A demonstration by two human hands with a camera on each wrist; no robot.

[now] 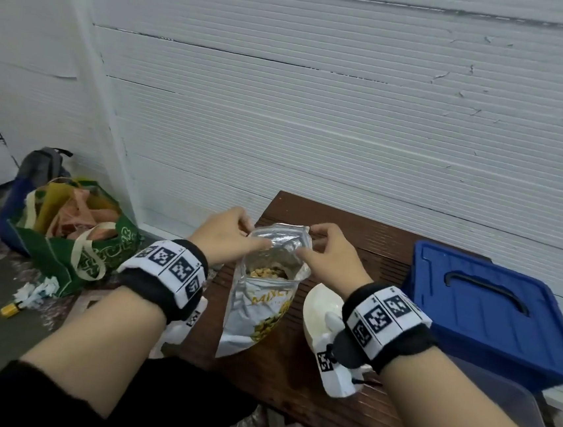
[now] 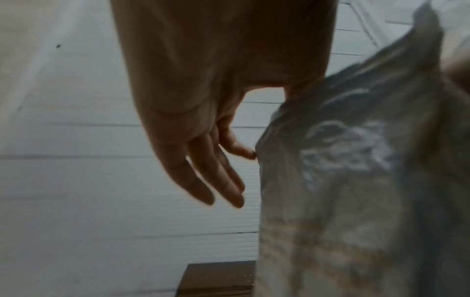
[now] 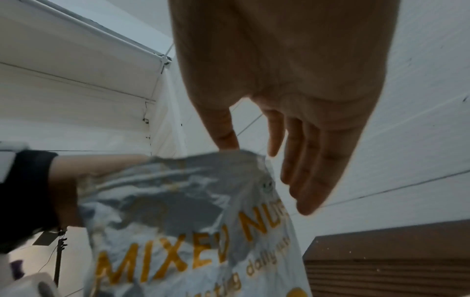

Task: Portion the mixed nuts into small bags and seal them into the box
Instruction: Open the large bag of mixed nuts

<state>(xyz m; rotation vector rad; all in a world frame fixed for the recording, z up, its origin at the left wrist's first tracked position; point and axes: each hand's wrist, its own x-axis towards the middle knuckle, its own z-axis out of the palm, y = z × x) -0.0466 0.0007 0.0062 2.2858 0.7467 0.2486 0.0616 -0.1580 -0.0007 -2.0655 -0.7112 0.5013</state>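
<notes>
The big silver nut bag (image 1: 267, 291) stands on the brown counter (image 1: 366, 242), and its top is open so the nuts (image 1: 267, 273) show inside. The left hand (image 1: 226, 239) pinches the left side of the bag's top, and the right hand (image 1: 333, 252) pinches the right side. A box with a blue lid (image 1: 491, 302) sits just to the right.

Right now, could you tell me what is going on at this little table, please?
A person is holding open a foil bag of mixed nuts that stands on a brown table. The left hand pinches one side of the bag's mouth and the right hand pinches the other, and nuts show inside. A white bowl sits just right of the bag, and a box with a blue lid, shut, stands further right. No small bags are in view yet.
</notes>
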